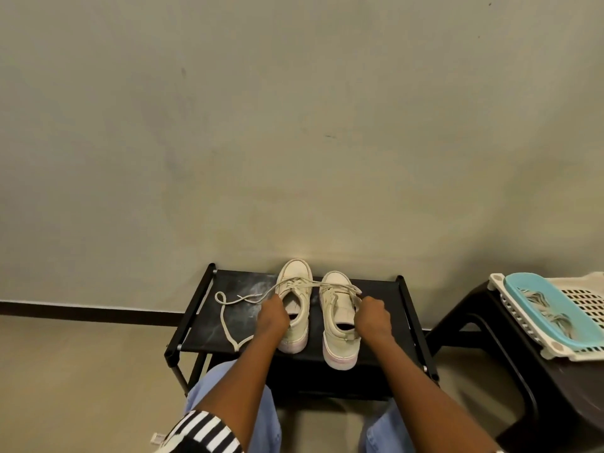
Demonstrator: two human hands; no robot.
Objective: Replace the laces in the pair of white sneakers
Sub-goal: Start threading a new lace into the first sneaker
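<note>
Low black rack [385,313], fabric top smudged with whitish dust, stood on the floor [81,371] against the wall [294,125]. On top, side by side, toes to the wall: left sneaker [295,279], right sneaker [336,344]; pale lace [228,326] lay looped on the left part

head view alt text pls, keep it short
The left hand and right hand each grip a cream lace stretched across two white sneakers standing on a black rack. Its loose tail trails left on the rack; a basket sits on a dark stool at right.

Black-and-white striped sleeve [209,432] on left arm; light blue trousers [212,378].
</note>
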